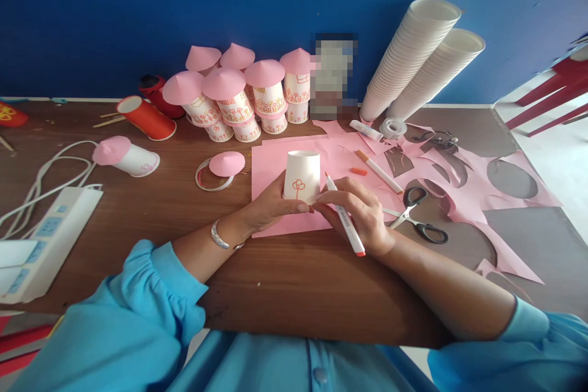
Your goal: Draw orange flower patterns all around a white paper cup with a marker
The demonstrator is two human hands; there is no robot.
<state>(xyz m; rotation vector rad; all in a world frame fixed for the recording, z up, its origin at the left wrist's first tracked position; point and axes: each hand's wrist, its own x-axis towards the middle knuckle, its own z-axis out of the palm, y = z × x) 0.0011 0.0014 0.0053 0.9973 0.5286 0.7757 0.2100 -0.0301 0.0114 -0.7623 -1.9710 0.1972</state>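
Note:
A white paper cup (301,170), turned upside down, bears one orange-red flower on a stem near its rim. My left hand (271,203) is closed around the cup's lower left side. Between the fingers of my right hand (362,211) lies a white marker pen (345,220), its orange tip uncapped and pointing up towards the cup. Fingers of that hand also touch the cup's lower right edge. Beneath the cup are sheets of pink paper (266,193), and on them rest an orange pen cap (359,171) and another marker (379,171).
Decorated cups with pink cone roofs (225,84) stand at the back. Stacked white cups (413,55) lean on the blue wall. Scissors (413,217) and pink scraps (463,190) lie right. Left are a power strip (64,239), a roofed cup (135,159) and a tape roll (202,180).

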